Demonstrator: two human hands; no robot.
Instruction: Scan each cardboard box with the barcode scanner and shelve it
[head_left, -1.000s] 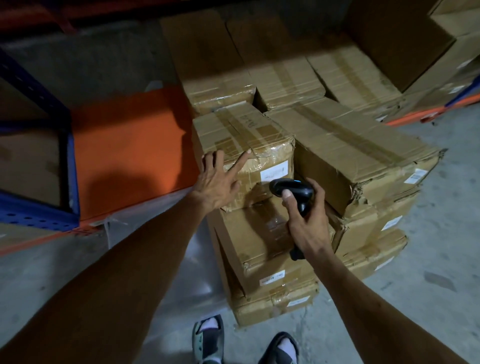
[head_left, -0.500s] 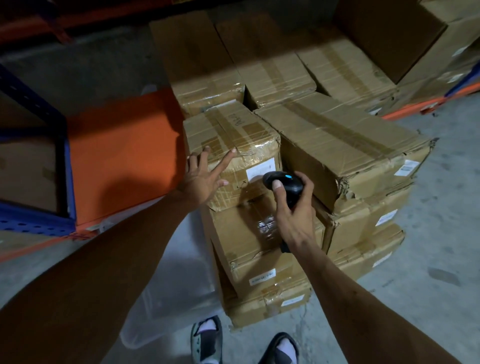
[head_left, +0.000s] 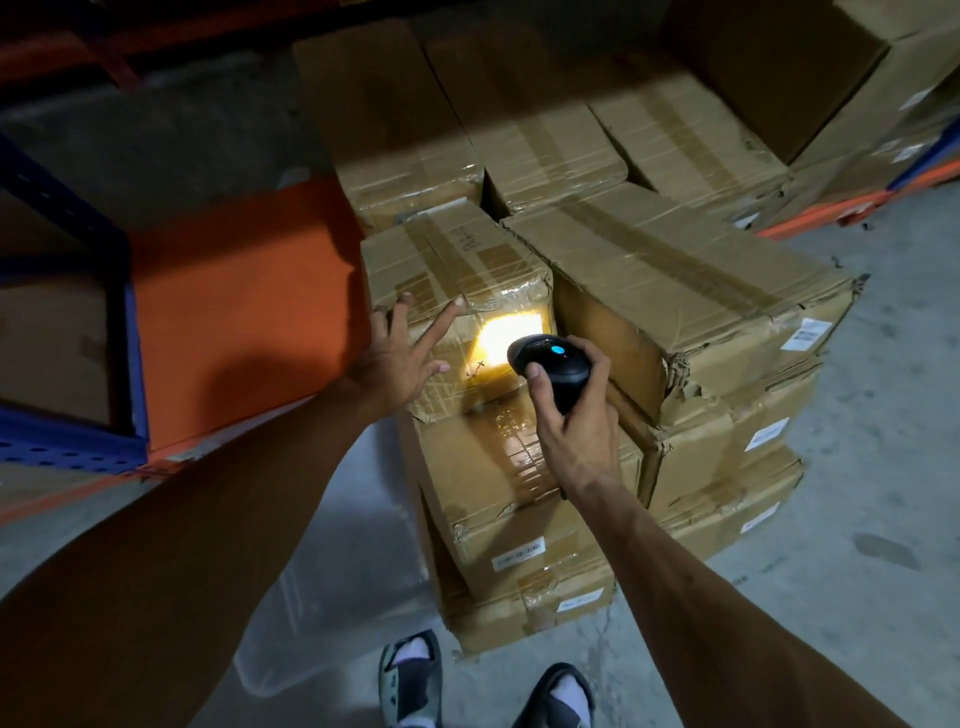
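A small taped cardboard box (head_left: 457, 265) tops the nearest stack. My left hand (head_left: 402, 351) rests flat against its left front corner, fingers spread. My right hand (head_left: 574, 426) grips a black barcode scanner (head_left: 550, 361) with a blue light on its head, held close to the box's front face. The scanner's bright yellow light (head_left: 506, 340) falls on the label there. More taped boxes (head_left: 498, 499) lie stacked beneath it.
A larger crushed box (head_left: 675, 291) sits right of the small one on its own stack. More boxes (head_left: 545, 135) fill the back. An orange shelf deck (head_left: 239, 301) with a blue frame (head_left: 67, 447) stands at left. Plastic sheet (head_left: 332, 587) and my sandalled feet (head_left: 410, 680) are on the concrete floor.
The scanner has moved up and closer to the top box's label, and its light now shines on the label. My left hand stays on the box's corner.
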